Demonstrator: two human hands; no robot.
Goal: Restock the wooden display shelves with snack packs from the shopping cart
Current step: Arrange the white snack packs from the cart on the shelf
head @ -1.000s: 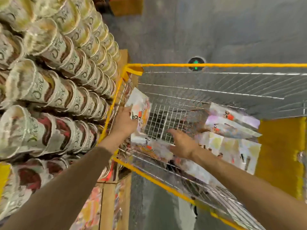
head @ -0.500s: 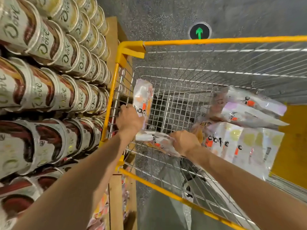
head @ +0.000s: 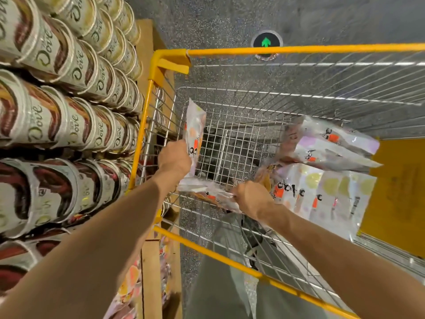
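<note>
A wire shopping cart with yellow rails stands in front of me. My left hand is shut on a white snack pack with orange print, held upright against the cart's left wall. My right hand grips another snack pack that lies flat near the cart's near side. Several more white snack packs with pastel dots lean against the cart's right side. The wooden display shelf stands at the left, with packs on its low level.
Rows of Dove cans fill the shelving on the left, close to the cart's left rail. A round floor marker with a green arrow lies on the speckled grey floor beyond the cart. A yellow panel is at the right.
The view has steadied and tilted down. My right hand has closed on the flat pack at the cart's near side. My left hand keeps its hold on the upright pack.
</note>
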